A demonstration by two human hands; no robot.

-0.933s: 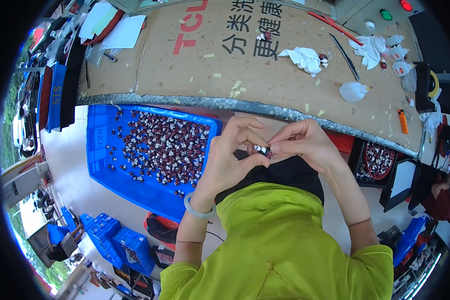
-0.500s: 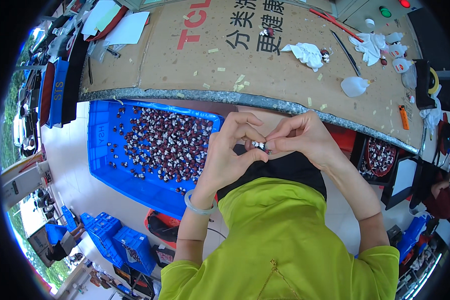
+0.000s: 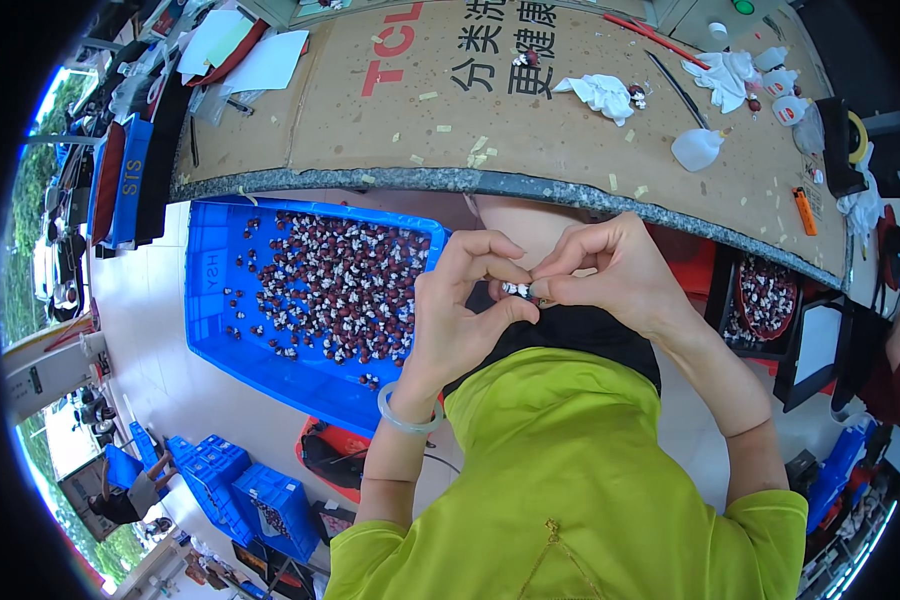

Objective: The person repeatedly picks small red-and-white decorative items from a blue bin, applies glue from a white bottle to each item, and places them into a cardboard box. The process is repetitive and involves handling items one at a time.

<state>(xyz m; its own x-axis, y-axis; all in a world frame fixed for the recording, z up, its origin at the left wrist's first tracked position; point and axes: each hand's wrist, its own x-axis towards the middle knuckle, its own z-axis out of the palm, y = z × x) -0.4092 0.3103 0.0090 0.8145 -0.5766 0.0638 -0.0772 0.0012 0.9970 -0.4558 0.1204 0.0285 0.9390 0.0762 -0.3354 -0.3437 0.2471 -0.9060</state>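
Our left grip [image 3: 458,305] is clamped around a small dark-red-and-white figurine [image 3: 516,290], on our side of the surface [image 3: 350,135]; our right grip [image 3: 622,280] pinches together at its end, contents hidden. We judge it light, stiff, slippery, best held by its rounded sides.

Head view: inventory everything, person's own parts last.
Table: one, brown, top
Lighter: one, orange, table right
Bottles: at least four, whitish, table right
Tissues: two, white, table right
Rod: one, black, table right
Papers: several, whitish, upper left
Tray: one, blue, centre left
Pieces: many, maroon-white, mostly tray
Bowl: one, maroon, under table right
Crates: several, blue, lower left
Clutter: uncountable, mixed, rim
Held piece: one, maroon-white, centre
Shirt: one, lime, lower centre
Bracelet: one, pale, left wrist
Left hand: one, bare, centre
Right hand: one, bare, centre
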